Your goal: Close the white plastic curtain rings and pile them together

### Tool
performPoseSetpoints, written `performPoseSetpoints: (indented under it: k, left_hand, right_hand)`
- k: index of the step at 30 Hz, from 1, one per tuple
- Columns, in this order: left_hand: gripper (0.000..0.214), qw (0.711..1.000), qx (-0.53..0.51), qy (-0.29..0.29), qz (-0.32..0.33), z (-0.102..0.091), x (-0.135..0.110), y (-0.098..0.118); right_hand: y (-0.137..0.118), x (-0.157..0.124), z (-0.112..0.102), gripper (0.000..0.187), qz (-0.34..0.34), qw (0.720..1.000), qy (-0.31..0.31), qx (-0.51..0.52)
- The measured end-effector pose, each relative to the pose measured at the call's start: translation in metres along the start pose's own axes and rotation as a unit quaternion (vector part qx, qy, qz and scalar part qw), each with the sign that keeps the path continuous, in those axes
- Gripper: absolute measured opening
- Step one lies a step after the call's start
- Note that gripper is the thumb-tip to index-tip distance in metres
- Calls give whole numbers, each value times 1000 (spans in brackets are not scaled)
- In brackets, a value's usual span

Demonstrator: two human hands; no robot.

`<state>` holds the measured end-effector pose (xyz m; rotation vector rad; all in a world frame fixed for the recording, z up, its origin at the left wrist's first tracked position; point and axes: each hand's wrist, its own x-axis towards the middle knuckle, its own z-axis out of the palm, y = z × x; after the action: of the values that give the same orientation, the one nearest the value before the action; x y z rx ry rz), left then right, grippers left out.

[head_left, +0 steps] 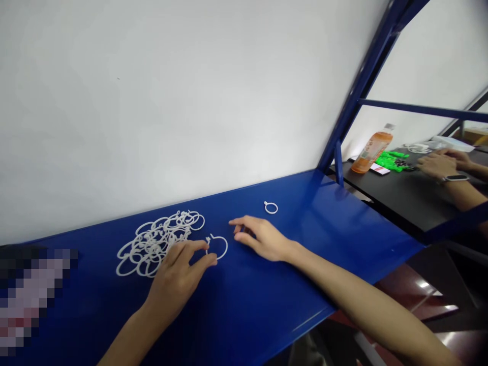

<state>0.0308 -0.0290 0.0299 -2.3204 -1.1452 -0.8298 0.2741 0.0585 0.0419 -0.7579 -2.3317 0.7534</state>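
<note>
My left hand point(179, 277) pinches a white plastic ring point(218, 247) between thumb and forefinger on the blue shelf point(267, 305). Just left of it lies a tangled pile of several white rings point(158, 241). My right hand point(263, 236) rests flat on the shelf to the right of the held ring, fingers stretched out and holding nothing. A small single white ring point(270, 207) lies apart, behind my right hand.
A white wall rises behind the shelf. A blue frame post point(358, 86) stands at the right. Beyond it, on a black table point(404, 195), are an orange drink bottle point(371, 150), green parts point(391, 160) and another person's hands point(442, 165).
</note>
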Motion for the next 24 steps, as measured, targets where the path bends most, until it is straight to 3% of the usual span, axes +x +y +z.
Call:
performPoseSetpoints:
  k: [4, 8, 13, 16, 24]
  left_hand:
    - [14, 1000, -19, 10, 19, 1, 1, 4]
    - [14, 999, -33, -3, 16, 2, 0, 6]
    - [33, 996, -70, 6, -59, 5, -3, 6]
    - [29, 993, -74, 9, -93, 6, -5, 3]
    - [19, 991, -101, -9, -85, 10, -5, 0]
  right_hand:
    - [-11, -5, 24, 27, 22, 994, -21, 101]
    - [-8, -6, 33, 20, 41, 990, -2, 132]
    - [-10, -7, 29, 17, 24, 994, 19, 109]
    - [-13, -8, 27, 16, 9, 996, 2, 90]
    - [-12, -10, 27, 10, -51, 998, -19, 33]
